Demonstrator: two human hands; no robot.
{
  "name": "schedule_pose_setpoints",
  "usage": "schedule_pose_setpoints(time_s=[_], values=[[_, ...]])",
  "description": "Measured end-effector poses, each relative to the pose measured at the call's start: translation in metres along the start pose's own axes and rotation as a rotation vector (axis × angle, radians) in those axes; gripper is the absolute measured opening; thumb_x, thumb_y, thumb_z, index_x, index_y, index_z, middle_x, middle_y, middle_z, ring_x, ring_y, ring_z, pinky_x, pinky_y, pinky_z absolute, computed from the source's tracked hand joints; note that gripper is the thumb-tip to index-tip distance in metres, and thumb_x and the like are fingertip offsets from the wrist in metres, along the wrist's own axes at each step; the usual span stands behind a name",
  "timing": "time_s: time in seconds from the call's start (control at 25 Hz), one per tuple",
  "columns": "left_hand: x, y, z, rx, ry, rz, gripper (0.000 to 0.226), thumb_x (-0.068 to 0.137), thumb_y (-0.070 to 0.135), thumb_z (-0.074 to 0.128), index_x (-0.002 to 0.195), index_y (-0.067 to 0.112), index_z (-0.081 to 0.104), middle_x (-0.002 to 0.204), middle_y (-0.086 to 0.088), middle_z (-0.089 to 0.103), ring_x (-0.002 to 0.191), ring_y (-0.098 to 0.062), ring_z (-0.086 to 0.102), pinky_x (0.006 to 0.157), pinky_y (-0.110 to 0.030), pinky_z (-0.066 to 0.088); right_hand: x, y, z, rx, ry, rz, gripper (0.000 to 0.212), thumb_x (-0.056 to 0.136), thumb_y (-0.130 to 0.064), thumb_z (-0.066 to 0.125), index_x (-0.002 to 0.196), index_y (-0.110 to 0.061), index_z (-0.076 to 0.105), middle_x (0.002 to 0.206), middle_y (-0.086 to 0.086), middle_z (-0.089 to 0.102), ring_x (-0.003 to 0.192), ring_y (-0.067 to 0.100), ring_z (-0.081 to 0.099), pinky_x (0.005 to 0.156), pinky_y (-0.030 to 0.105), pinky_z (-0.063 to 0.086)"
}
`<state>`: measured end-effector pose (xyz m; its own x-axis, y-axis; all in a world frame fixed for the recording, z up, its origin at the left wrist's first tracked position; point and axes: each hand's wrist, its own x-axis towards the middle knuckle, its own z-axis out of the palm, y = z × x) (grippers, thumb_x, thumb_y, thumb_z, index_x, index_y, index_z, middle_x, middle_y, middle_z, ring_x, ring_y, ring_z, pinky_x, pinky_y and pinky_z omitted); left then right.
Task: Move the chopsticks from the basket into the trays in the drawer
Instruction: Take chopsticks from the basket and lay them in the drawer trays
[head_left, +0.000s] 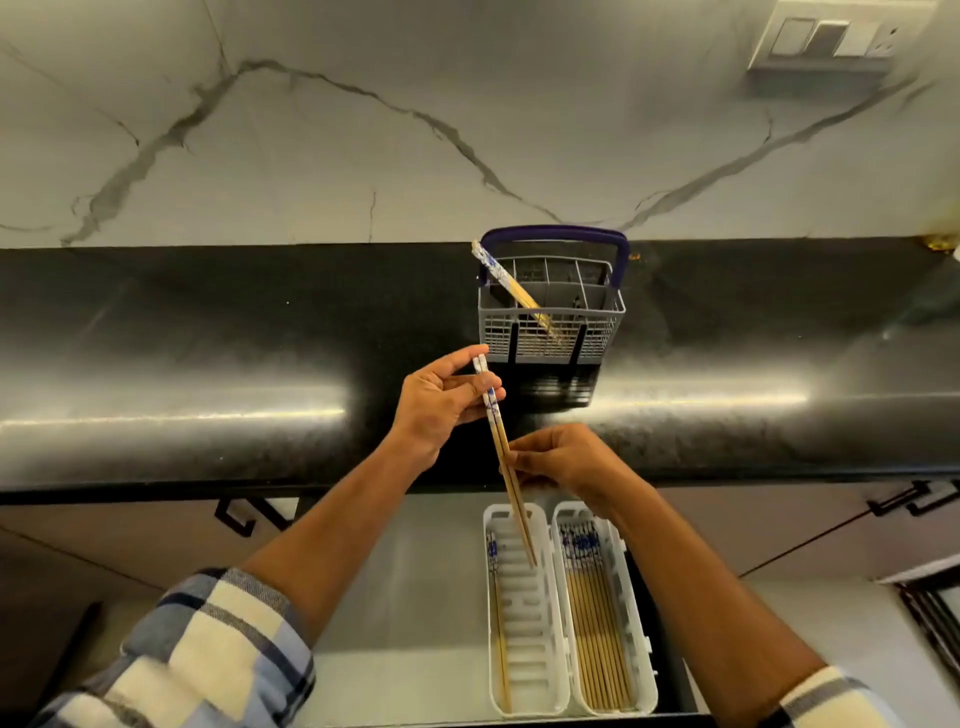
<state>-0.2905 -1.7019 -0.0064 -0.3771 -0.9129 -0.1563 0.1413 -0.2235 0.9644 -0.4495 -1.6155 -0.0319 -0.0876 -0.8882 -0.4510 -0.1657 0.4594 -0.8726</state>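
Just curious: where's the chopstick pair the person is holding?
Centre of the head view: the pair slants between the left hand and right hand, tips over the left tray.

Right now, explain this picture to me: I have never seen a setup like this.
There is no machine here. A camera worn on a person's head looks down at their two bare hands. The left hand grips the patterned end of a pair of chopsticks, and the right hand pinches them lower down, over the left tray in an open drawer. The right tray already holds many chopsticks. On the black counter stands a grey basket with chopsticks left in it.
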Motion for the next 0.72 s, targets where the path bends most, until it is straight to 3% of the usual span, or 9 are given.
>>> schedule_pose_setpoints(time_s=[0.24, 0.4, 0.56, 0.72], values=[[-0.011, -0.071, -0.003, 0.044, -0.039, -0.106, 0.039, 0.087, 0.001, 0.069, 0.120, 0.021, 0.066, 0.100, -0.018, 0.076, 0.092, -0.027, 0.076, 0.081, -0.036, 0.062, -0.008, 0.063, 0.017, -0.079, -0.013, 0.060, 0.013, 0.093, -0.019, 0.065, 0.102, -0.014, 0.073, 0.092, 0.002, 0.076, 0.088, 0.014, 0.072, 0.085, 0.029, 0.058], [-0.023, -0.113, -0.008, 0.065, -0.077, -0.203, 0.041, 0.087, -0.001, 0.068, 0.125, 0.015, 0.064, 0.099, -0.016, 0.075, 0.094, -0.029, 0.075, 0.084, -0.038, 0.062, -0.015, 0.113, 0.037, -0.041, -0.009, 0.128, 0.009, 0.095, -0.018, 0.062, 0.096, -0.025, 0.068, 0.097, -0.001, 0.074, 0.093, 0.014, 0.071, 0.090, 0.032, 0.057], [-0.035, -0.146, -0.027, 0.077, -0.075, -0.350, 0.042, 0.087, 0.005, 0.070, 0.128, 0.013, 0.063, 0.107, -0.016, 0.075, 0.099, -0.030, 0.073, 0.085, -0.035, 0.061, -0.018, 0.144, 0.059, 0.021, 0.020, 0.196, 0.015, 0.094, -0.013, 0.062, 0.090, -0.025, 0.070, 0.093, -0.003, 0.074, 0.091, 0.013, 0.071, 0.081, 0.025, 0.058], [-0.039, -0.159, -0.055, 0.086, 0.030, -0.483, 0.036, 0.089, 0.015, 0.071, 0.124, 0.013, 0.061, 0.112, -0.015, 0.074, 0.098, -0.024, 0.074, 0.078, -0.026, 0.061, 0.000, 0.173, 0.069, -0.047, 0.138, 0.228, 0.015, 0.094, -0.017, 0.066, 0.089, -0.027, 0.076, 0.087, -0.004, 0.077, 0.087, 0.017, 0.072, 0.084, 0.033, 0.059]])
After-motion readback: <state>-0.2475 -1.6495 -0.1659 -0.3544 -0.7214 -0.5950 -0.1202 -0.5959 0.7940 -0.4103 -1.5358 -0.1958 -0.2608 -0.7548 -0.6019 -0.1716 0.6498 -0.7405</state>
